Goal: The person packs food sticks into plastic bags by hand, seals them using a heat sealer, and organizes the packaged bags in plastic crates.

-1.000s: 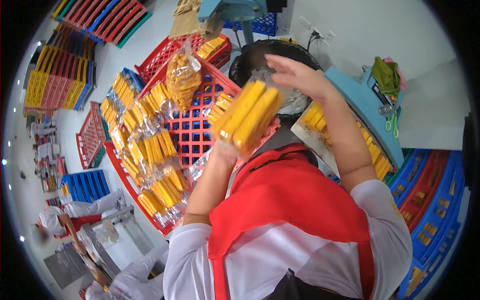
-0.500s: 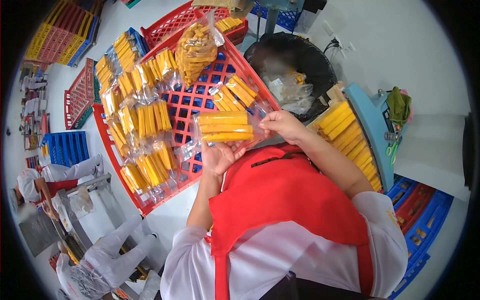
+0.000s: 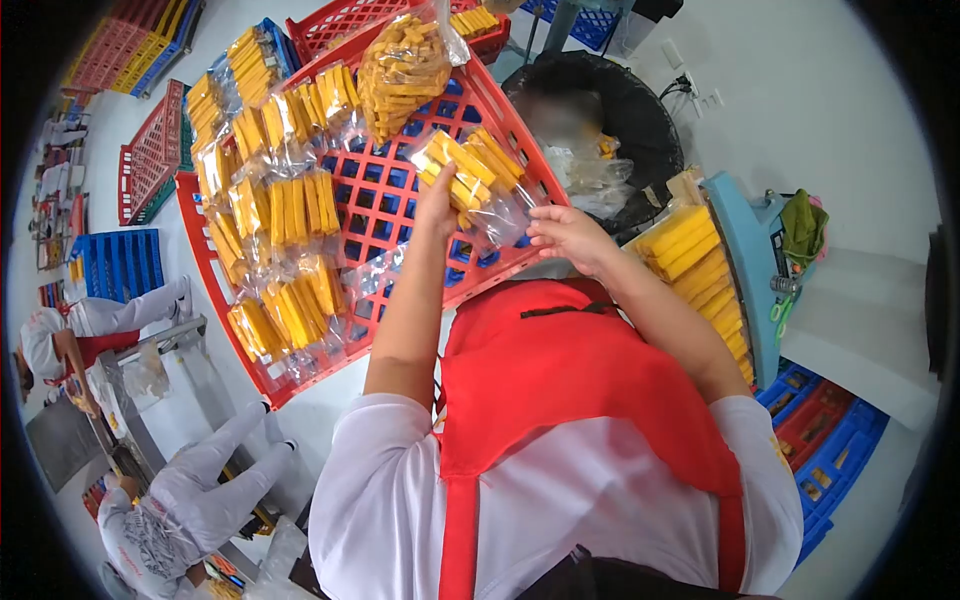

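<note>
In front of me, over the red crate (image 3: 222, 318), my left hand (image 3: 436, 205) grips the left side of a clear packet of yellow sticks (image 3: 455, 170). My right hand (image 3: 572, 238) pinches the clear end of that packet at its lower right. Another packet of yellow sticks (image 3: 497, 157) lies right behind it, partly covered. Rows of similar packets (image 3: 290, 212) lie flat along the crate's left side. A large, full bag of yellow pieces (image 3: 402, 75) rests at the crate's top.
A black-lined bin (image 3: 655, 130) with clear plastic stands beyond the crate. At the right, yellow sticks (image 3: 700, 270) lie against a blue-grey machine (image 3: 745, 260). Blue crates (image 3: 118, 278) and two people (image 3: 190, 500) are at the left.
The held packet has moved up over the crate and tilted. My left hand has gone from lying under it to gripping its side. My right hand still holds its end, slightly further right.
</note>
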Demonstrator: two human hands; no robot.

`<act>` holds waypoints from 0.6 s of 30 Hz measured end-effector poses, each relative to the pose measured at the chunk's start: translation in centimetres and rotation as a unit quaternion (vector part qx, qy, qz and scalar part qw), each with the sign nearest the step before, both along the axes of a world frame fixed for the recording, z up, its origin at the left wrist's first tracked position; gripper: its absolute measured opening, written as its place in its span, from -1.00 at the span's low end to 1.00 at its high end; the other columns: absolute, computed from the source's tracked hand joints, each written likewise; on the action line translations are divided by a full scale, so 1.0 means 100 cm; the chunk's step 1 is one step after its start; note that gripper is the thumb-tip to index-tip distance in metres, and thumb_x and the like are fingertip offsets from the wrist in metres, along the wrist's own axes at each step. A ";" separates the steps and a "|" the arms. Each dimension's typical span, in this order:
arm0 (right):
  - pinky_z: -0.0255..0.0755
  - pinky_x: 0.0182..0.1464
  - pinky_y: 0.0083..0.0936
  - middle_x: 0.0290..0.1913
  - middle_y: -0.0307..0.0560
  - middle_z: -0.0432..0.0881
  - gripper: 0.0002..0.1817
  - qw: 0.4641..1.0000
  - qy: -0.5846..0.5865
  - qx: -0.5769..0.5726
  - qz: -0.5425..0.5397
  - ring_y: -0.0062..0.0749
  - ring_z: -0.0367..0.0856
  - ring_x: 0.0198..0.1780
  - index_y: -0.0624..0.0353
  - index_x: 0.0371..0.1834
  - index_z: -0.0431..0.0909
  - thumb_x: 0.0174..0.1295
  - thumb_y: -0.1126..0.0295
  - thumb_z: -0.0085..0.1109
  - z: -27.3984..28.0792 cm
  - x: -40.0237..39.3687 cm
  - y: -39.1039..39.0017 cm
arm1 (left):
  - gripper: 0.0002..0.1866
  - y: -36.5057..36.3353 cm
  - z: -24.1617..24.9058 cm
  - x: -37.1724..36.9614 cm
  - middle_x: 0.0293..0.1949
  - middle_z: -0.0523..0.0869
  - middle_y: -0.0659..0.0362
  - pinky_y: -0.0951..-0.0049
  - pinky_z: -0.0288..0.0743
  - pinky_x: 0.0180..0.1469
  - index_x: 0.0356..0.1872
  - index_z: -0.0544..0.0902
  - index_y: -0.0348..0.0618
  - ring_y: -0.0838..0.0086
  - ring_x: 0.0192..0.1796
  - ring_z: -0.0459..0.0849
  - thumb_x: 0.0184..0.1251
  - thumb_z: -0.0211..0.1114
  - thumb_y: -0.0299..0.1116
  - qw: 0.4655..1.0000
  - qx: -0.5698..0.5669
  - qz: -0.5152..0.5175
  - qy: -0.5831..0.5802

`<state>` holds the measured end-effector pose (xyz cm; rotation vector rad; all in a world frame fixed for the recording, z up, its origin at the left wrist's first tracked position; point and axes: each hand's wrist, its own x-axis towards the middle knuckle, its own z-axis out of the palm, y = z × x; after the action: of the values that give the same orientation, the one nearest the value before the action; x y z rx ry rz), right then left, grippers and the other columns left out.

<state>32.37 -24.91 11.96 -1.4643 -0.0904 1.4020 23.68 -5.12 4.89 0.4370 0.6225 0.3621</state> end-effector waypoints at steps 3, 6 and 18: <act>0.38 -0.26 -0.64 -0.23 -0.19 0.48 -0.65 0.999 0.026 -0.017 0.015 -0.58 0.46 -0.29 0.22 -0.03 0.34 0.13 0.33 0.05 -0.002 0.003 -0.013 | -0.39 0.003 -0.039 0.003 -0.01 0.35 0.00 0.10 0.54 -0.24 0.13 -0.04 0.01 0.15 -0.06 0.50 0.15 0.11 -0.51 0.971 0.173 0.001 0.164; 0.38 -0.25 -0.64 -0.23 -0.20 0.49 -0.65 0.998 0.045 -0.023 0.039 -0.58 0.47 -0.28 0.22 -0.02 0.33 0.14 0.33 0.04 -0.002 0.004 -0.021 | -0.40 -0.001 -0.050 0.011 -0.01 0.34 0.00 0.06 0.51 -0.22 0.13 -0.04 0.00 0.12 -0.05 0.48 0.16 0.10 -0.51 0.982 0.121 0.010 0.143; 0.40 -0.24 -0.63 -0.24 -0.17 0.53 -0.67 0.994 0.091 -0.003 0.059 -0.57 0.49 -0.28 0.20 -0.02 0.33 0.17 0.34 0.02 0.001 0.005 -0.028 | -0.49 -0.007 -0.058 -0.119 -0.05 0.37 0.04 0.39 0.50 -0.29 0.04 0.24 -0.24 0.33 -0.08 0.43 0.09 0.18 -0.28 0.910 0.093 0.289 0.282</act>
<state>32.90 -27.74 12.02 -1.3473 -0.0574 1.6273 11.78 -5.81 -0.88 0.5400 1.2976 0.8812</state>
